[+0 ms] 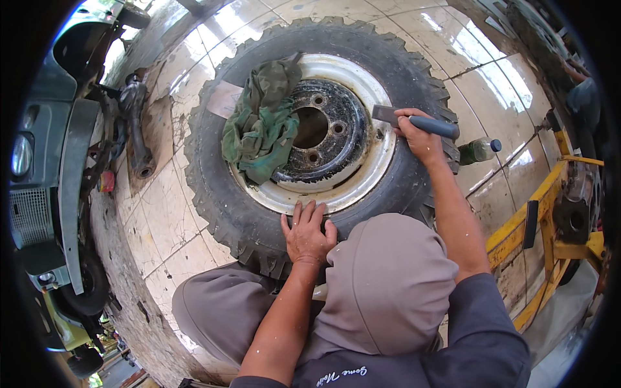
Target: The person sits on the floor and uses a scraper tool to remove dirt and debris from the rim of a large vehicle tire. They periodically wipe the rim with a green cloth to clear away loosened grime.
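A large knobby tyre (217,174) lies flat on the floor in front of me, mounted on a steel rim (362,174) with a worn white outer ring and a chipped black centre. My right hand (419,137) is closed round a scraper (433,125) with a blue-grey handle. Its flat blade reaches over the white ring on the right side. On the near sidewall rests my left hand (306,234), fingers apart and their tips at the ring's edge. A crumpled green cloth (260,132) covers the rim's left part. Beside it, a pale brownish sheet (224,98) lies on the tyre.
Right of the tyre, a clear bottle (477,150) with a blue cap lies on the tiled floor (165,226). Farther right stands a yellow metal frame (521,233). A vehicle front (39,149) fills the left edge, with a dark metal shaft part (134,123) near it.
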